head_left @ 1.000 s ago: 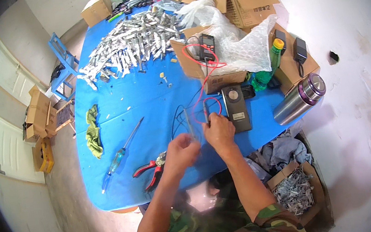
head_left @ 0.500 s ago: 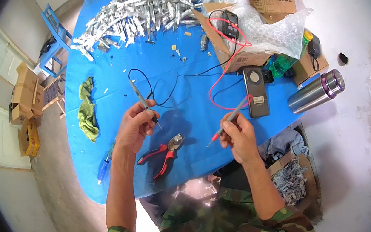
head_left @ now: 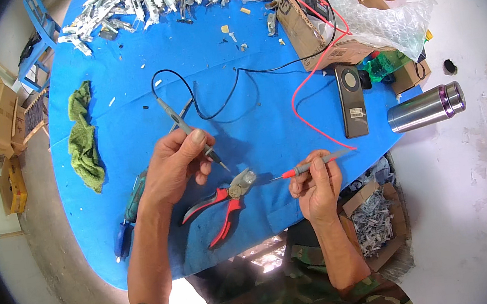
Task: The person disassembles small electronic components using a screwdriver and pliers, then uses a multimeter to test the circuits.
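My left hand [head_left: 175, 163] grips a grey test probe [head_left: 176, 124] on a black lead [head_left: 212, 98], its metal tip pointing down to the right. A second probe with a red tip [head_left: 309, 167] sits in my right hand [head_left: 318, 188], trailing a red lead [head_left: 309, 92]; its tip points left. Both leads run to a meter in a cardboard box [head_left: 317, 36]. Red-handled pliers [head_left: 222, 203] lie on the blue table [head_left: 127, 93] between my hands, apart from both.
A heap of small silvery parts [head_left: 146, 3] covers the far table. A green rag [head_left: 84, 138] lies at left, a screwdriver [head_left: 129, 211] by my left wrist. A dark flat device [head_left: 351, 100], a steel flask [head_left: 426, 107], bubble wrap and boxes stand at right.
My hands have drawn apart, each carrying a probe toward the near edge beside the pliers. The view has shifted closer to the table.
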Motion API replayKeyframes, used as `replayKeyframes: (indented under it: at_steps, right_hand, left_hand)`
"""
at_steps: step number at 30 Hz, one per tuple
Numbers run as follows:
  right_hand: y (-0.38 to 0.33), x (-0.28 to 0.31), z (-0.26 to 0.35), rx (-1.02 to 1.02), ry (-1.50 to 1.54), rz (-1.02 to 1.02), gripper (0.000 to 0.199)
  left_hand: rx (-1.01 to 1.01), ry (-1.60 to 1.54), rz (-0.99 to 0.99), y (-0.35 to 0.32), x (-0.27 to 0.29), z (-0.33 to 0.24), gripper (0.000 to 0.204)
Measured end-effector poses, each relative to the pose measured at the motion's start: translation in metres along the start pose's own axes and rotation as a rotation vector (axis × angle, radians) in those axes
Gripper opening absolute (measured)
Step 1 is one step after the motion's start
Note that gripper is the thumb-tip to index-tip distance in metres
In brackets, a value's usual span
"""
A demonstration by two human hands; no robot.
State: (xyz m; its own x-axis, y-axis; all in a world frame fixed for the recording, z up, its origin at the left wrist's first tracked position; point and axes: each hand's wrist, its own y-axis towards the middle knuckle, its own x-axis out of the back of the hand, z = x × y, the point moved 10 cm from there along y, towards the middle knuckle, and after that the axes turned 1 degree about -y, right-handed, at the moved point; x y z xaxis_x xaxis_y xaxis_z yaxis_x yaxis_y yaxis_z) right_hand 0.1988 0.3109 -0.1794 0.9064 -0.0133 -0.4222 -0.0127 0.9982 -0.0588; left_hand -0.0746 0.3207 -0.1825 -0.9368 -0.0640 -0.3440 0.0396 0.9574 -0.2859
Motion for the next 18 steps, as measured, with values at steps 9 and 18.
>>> replayKeyframes:
  at_steps: [9,18]
  right_hand:
    - [-0.001,-0.004,0.000,0.093,-0.082,0.111,0.015]
    - [-0.002,-0.011,0.001,0.098,-0.121,0.131,0.015]
  left_hand:
    - [-0.064,-0.095,-0.026,-0.006,-0.014,0.001,0.029]
    - [-0.058,-0.075,0.004,-0.009,-0.022,0.004,0.029]
